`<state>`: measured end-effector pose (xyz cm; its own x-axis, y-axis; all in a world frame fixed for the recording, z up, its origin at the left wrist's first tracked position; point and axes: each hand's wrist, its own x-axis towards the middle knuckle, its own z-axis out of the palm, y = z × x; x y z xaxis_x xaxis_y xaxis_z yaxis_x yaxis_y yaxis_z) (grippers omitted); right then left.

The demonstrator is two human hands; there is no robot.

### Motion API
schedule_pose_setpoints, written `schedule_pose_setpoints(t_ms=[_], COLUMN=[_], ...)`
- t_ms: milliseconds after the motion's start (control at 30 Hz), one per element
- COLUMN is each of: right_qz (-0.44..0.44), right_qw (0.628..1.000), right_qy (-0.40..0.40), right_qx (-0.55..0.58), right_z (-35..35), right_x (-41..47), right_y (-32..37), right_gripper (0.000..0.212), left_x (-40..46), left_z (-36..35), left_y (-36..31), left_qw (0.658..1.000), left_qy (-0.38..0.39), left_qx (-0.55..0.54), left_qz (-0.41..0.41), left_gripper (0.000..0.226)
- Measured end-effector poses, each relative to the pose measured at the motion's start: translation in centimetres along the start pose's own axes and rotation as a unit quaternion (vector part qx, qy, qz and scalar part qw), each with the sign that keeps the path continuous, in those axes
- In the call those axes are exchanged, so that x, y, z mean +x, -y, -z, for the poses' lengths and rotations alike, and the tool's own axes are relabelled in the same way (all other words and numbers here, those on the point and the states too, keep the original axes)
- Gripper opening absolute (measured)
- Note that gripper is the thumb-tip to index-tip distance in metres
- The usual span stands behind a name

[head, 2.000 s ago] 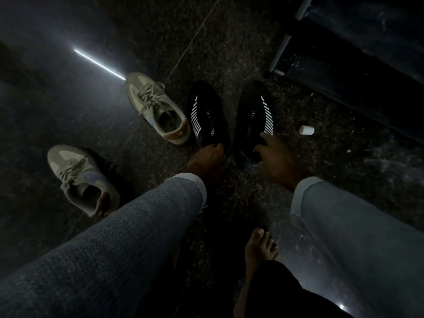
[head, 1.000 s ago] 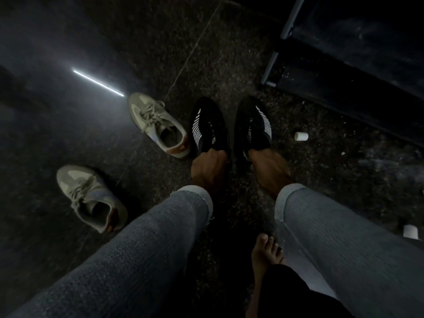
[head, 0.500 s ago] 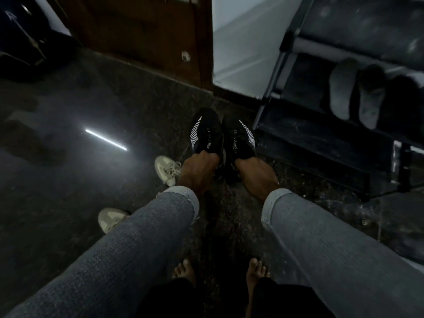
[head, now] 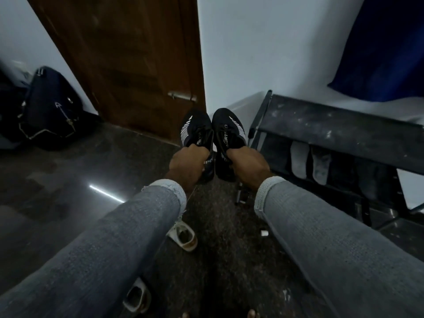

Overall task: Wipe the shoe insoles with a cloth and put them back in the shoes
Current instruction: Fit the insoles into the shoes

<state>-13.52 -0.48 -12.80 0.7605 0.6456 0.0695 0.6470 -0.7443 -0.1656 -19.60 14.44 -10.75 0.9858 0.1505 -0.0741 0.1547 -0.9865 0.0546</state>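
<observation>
The head view shows both black shoes lifted off the floor now. The left hand point(head: 188, 165) grips the left black shoe point(head: 196, 134) and the right hand point(head: 249, 166) grips the right black shoe point(head: 229, 131), each by its heel end, toes pointing away from the fingers. They look done, and may go to the shoe rack point(head: 332, 125) past the right hand.

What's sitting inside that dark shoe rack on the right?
Under the shoe rack's top shelf, two pale grey insoles stand side by side. Darker shapes next to them are too dim to identify, and the lower shelf is hidden behind the person's right sleeve.
</observation>
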Motion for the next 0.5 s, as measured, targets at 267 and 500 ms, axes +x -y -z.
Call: schedule_pose_setpoints(t_ms=[267,500], right_qz=[-0.039,-0.111], right_qw=[0.998,0.993], right_qy=[-0.043,-0.035], right_qx=[0.008,-0.022], right_z=[7.4,11.1], right_x=[-0.6,-2.2], right_y=[-3.6,-8.9], right_gripper=[0.020,0.022], left_x=[2.2,5.5], left_z=[6.1,6.6], left_y=[-4.1,-9.7], left_qw=[0.999,0.993], left_qy=[-0.036,-0.050], left_qx=[0.012,-0.012], left_qz=[-0.037,-0.105], left_gripper=[0.028,0.025])
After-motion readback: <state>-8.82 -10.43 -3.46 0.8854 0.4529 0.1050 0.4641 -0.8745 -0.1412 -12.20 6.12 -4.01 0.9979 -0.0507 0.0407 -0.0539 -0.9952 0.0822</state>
